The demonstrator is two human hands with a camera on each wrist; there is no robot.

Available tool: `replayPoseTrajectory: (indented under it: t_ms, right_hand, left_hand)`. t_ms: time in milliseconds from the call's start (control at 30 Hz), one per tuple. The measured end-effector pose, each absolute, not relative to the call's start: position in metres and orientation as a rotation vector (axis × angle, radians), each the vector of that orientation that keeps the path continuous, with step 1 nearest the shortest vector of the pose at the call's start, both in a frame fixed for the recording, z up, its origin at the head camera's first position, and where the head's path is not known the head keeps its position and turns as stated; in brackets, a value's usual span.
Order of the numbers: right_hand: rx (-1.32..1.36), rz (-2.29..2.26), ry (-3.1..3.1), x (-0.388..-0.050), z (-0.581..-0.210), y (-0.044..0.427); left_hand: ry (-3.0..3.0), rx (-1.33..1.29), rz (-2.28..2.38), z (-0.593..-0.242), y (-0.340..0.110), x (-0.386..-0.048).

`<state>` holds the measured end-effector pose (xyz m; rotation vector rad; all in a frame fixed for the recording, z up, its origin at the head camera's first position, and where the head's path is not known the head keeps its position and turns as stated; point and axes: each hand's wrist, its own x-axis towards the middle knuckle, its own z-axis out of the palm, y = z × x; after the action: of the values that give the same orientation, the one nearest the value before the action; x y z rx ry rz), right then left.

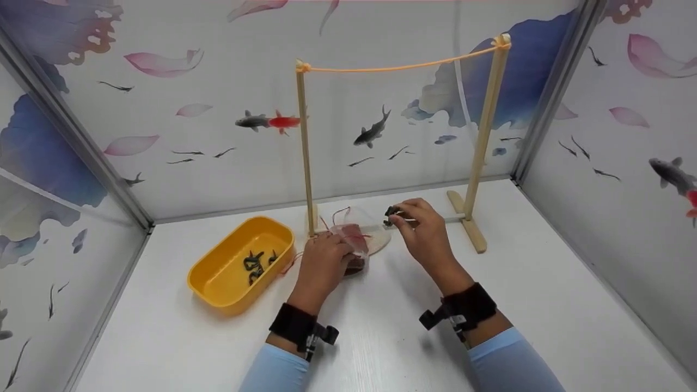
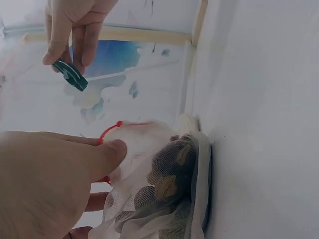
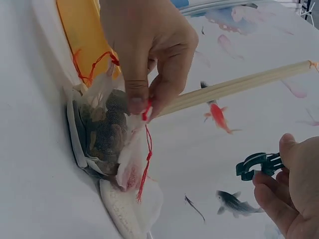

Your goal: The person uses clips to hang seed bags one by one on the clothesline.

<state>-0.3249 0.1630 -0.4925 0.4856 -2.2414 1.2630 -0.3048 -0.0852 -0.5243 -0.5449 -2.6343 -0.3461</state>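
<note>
My left hand pinches the mouth of a sheer mesh drawstring bag with red cords. Inside the mesh, dark contents with brown patches show; their kind is hard to tell. A dark green plastic clip is held between the thumb and fingers of my right hand, raised above the table to the right of the bag. Beside the bag lies a pale, rounded, flat piece, partly covered. More dark green clips lie in the yellow bin, left of my left hand.
Behind the bag stands a wooden frame with a left post, a right post and a foot. An orange cord sags slightly between the post tops. Printed panels enclose the white table at the back and sides.
</note>
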Motion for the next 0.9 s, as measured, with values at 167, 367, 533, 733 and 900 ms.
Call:
replayPoseTrajectory:
  t_ms: [167, 367, 533, 733, 900]
  right_hand:
    - [0.446, 1.321, -2.181, -0.337, -0.489, 0.163]
    - [0.428, 1.354, -2.171, -0.366, -0.460, 0.161]
    - [0.483, 1.382, -2.154, -0.387, -0.420, 0.155]
    - [0.560, 1.335, -2.097, -0.404, -0.359, 0.146]
    - [0.603, 1.276, -2.033, -0.412, -0.308, 0.136]
  left_hand:
    - [-2.679, -0.403, -0.590, -0.501, -0.086, -0.319]
    - [-2.638, -0.230, -1.015, -0.457, -0.091, -0.347]
    - [-2.521, -0.213, -1.173, -0.424, -0.097, -0.368]
    - [-2.349, -0.206, -1.322, -0.377, -0.104, -0.381]
    - [-2.266, -0.194, -1.389, -0.336, -0.103, -0.384]
